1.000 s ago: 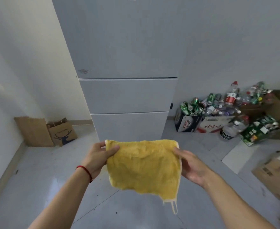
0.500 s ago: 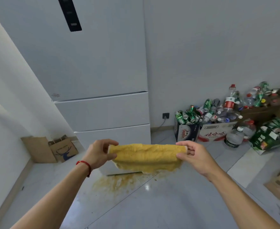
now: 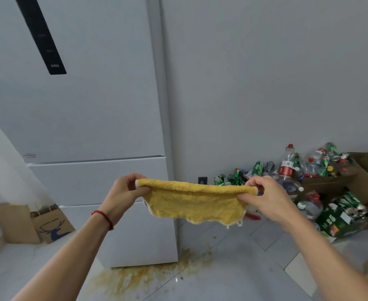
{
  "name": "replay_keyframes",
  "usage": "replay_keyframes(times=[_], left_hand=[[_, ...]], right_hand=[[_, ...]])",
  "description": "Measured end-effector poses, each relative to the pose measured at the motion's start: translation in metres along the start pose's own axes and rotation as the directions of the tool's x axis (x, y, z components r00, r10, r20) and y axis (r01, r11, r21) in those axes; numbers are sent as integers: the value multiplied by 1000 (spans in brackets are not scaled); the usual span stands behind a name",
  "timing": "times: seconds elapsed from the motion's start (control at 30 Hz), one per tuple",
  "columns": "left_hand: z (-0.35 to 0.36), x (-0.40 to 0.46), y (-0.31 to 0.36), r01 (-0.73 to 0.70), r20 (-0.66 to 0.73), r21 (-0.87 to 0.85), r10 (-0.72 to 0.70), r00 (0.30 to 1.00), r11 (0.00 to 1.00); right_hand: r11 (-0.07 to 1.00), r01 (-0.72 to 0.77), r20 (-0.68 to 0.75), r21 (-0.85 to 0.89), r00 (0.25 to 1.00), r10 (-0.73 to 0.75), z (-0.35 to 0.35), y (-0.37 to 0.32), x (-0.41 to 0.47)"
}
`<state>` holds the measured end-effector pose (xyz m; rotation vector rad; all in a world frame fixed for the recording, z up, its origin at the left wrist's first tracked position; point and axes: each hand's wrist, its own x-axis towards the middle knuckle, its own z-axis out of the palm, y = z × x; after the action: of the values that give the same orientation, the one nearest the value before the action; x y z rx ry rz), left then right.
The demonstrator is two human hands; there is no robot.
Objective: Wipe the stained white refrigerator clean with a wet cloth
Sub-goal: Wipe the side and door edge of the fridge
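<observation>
A white refrigerator (image 3: 87, 109) with a black control strip stands at the left, with two drawers below its upper door. I hold a folded yellow cloth (image 3: 195, 202) stretched in front of its lower right corner. My left hand (image 3: 125, 195) pinches the cloth's left end and my right hand (image 3: 263, 197) pinches the right end. The cloth hangs in the air, apart from the fridge. A small grey smudge (image 3: 30, 155) marks the upper door's bottom left.
A yellow-brown spill (image 3: 135, 279) spreads over the floor tiles below the fridge. Brown paper bags (image 3: 48, 222) lean against the left wall. Boxes with several bottles and cans (image 3: 309, 177) crowd the right wall. A wall socket (image 3: 202, 180) sits low behind the cloth.
The cloth went from hanging open to folded in half and stretched between both hands. My view turned left and up, so the fridge sits further left and the floor spill shows.
</observation>
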<state>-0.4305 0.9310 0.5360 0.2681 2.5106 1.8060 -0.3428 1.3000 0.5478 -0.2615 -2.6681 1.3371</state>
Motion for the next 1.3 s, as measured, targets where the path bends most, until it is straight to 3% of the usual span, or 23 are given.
replay_keyframes(times=[0.07, 0.13, 0.23, 0.3, 0.37, 0.47, 0.6, 0.7, 0.8, 0.93, 1.03, 1.13, 1.2, 1.3], left_hand=[[22, 24, -10, -6, 68, -117, 14, 998, 993], [52, 49, -20, 29, 83, -132, -18, 996, 991], [101, 78, -35, 53, 39, 41, -55, 998, 998], [126, 94, -52, 48, -9, 112, -47, 999, 993], [146, 111, -66, 112, -46, 107, -108, 993, 988], [158, 127, -81, 198, -100, 95, -188, 977, 976], [170, 148, -69, 274, -71, 111, -268, 961, 955], [193, 155, -48, 279, -1, 124, -281, 960, 952], [236, 164, -15, 337, -3, 92, -338, 941, 937], [265, 178, 37, 350, -14, 157, -353, 936, 923], [257, 191, 69, 238, -61, 343, -231, 971, 909], [248, 204, 99, 131, -137, 492, -72, 988, 861], [247, 209, 119, 93, -100, 598, -41, 994, 796], [232, 212, 145, 95, -77, 751, -56, 995, 653]], right_hand=[[905, -144, 116, 401, 988, 106, -5, 11, 19], [766, -248, 129, 593, 968, 214, 4, 30, 40], [883, -269, -52, 386, 949, 312, 26, 58, 70], [949, -205, -212, 240, 943, 258, 37, 74, 85], [967, -179, -250, 183, 942, 222, 39, 87, 99], [948, -262, -176, 179, 940, 293, 33, 104, 113], [830, -390, 35, 398, 911, 411, 19, 103, 148], [813, -375, 186, 445, 927, 325, 24, 91, 174], [887, -266, 312, 376, 938, 149, 27, 81, 187], [838, -314, 552, 446, 834, 19, 1, 62, 205], [728, -372, 561, 576, 827, -21, -22, 73, 236], [657, -449, 509, 606, 853, 114, -16, 80, 266], [585, -538, 583, 607, 802, 132, -6, 64, 274], [335, -691, 725, 641, 688, 32, 7, 16, 292]])
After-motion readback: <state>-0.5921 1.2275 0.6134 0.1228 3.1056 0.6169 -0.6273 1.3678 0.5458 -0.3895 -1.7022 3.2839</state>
